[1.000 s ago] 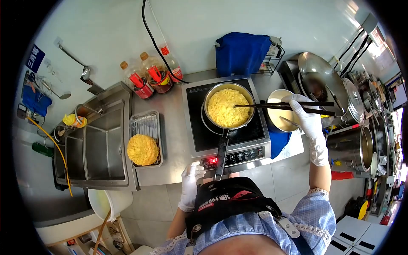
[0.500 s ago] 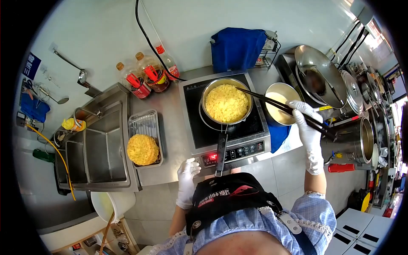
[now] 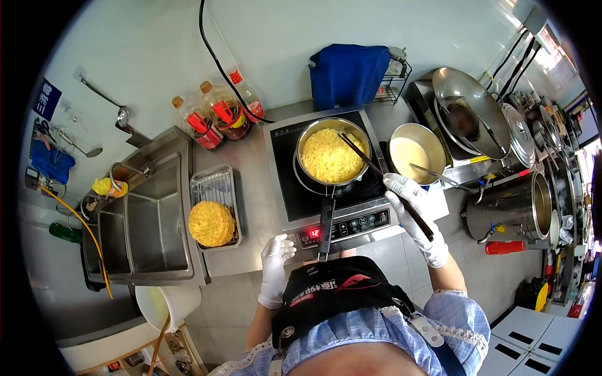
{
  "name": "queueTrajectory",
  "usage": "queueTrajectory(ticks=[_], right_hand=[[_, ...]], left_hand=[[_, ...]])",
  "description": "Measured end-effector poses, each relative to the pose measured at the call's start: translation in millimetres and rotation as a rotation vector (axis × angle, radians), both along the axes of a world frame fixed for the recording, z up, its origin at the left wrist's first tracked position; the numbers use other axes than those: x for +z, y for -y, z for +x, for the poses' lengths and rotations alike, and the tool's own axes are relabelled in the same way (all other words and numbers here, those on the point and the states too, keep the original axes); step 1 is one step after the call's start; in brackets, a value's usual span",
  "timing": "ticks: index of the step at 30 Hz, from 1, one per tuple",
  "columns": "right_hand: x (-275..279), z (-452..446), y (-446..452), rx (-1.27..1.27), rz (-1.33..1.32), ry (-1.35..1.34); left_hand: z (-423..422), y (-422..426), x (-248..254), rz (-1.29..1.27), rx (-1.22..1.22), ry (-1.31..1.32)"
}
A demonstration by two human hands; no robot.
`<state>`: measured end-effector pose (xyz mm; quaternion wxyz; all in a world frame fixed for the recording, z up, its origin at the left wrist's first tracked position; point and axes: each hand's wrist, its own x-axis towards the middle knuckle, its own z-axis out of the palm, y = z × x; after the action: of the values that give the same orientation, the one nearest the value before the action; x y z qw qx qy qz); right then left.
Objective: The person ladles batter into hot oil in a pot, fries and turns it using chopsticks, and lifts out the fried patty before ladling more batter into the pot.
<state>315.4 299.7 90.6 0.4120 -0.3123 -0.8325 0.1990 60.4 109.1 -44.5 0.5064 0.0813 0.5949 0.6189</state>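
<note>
My gloved right hand (image 3: 419, 216) grips a pair of dark long chopsticks (image 3: 364, 153). Their tips touch the yellow, crumbly-looking food (image 3: 329, 156) that fills a small metal saucepan (image 3: 302, 169). The pan sits on an induction cooker (image 3: 288, 203), its black handle (image 3: 326, 219) pointing at me. Near the cooker's front left corner, my gloved left hand (image 3: 274, 266) holds nothing, its fingers loosely bent and partly apart. To the right of the cooker stands a metal pot (image 3: 439, 147) of pale batter-like liquid, with a spoon or ladle handle (image 3: 436, 173) over its rim.
A round yellow cake of similar food (image 3: 211, 223) lies on a wire-racked tray (image 3: 213, 178) to the left. Beyond it is a double sink (image 3: 157, 213). Several bottles (image 3: 226, 109) and a blue cloth (image 3: 348, 72) are along the wall. A wok (image 3: 473, 94) stands at the right.
My right hand has moved left and down, with the chopsticks now steeper and their tips farther right on the food. The handle in the batter pot has come into view. My left hand stays put.
</note>
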Motion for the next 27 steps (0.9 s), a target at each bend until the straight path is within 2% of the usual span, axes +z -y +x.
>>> queueTrajectory(ticks=[8, 27], right_hand=[[13, 12, 33, -0.129, 0.013, -0.023], [-4, 4, 24, -0.072, 0.098, 0.0]], left_hand=[[-2, 0, 4, 0.001, 0.014, 0.022], [2, 2, 1, -0.019, -0.017, 0.006]])
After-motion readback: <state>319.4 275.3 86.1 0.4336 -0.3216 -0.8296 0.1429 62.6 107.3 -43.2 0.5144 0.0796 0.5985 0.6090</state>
